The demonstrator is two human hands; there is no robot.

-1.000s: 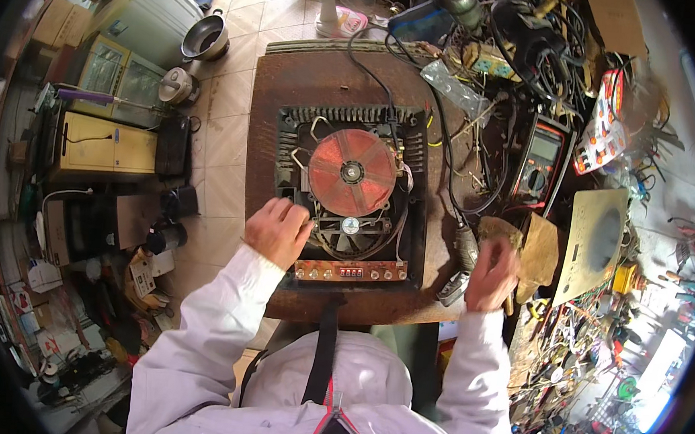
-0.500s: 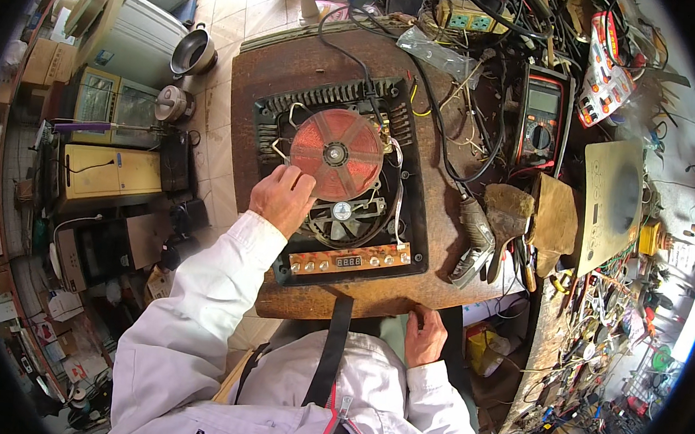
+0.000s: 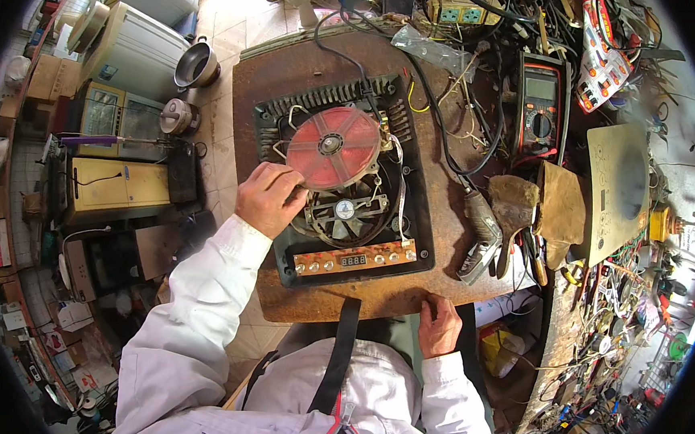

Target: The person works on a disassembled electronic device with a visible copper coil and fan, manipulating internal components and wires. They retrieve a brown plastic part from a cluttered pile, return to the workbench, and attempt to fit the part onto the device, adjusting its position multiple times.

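My left hand (image 3: 268, 199) is closed on the lower left rim of a round red induction coil (image 3: 334, 147), thumb and fingers pinching its edge. The coil sits tilted above the open black base of an induction cooker (image 3: 285, 245). Below the coil shows a cooling fan (image 3: 344, 209) with a pale hub. A copper-coloured control board (image 3: 353, 258) with a small display and buttons lies along the base's front. A white cable (image 3: 403, 189) runs down to it on the right. At the table's front edge, my right hand (image 3: 440, 327) rests with fingers curled, holding nothing visible.
The base stands on a worn wooden table (image 3: 382, 304). To its right are a hot-air gun (image 3: 482, 234), a brush (image 3: 514, 200), a multimeter (image 3: 540, 109) and a cooker's glass top plate (image 3: 617, 191). A black power cord (image 3: 324, 34) trails behind. Tools and wires crowd the far right.
My left hand has shifted a little left, and the coil has tilted and moved left over the base, uncovering more of the fan. The view has moved slightly. My right hand stays by the table edge.
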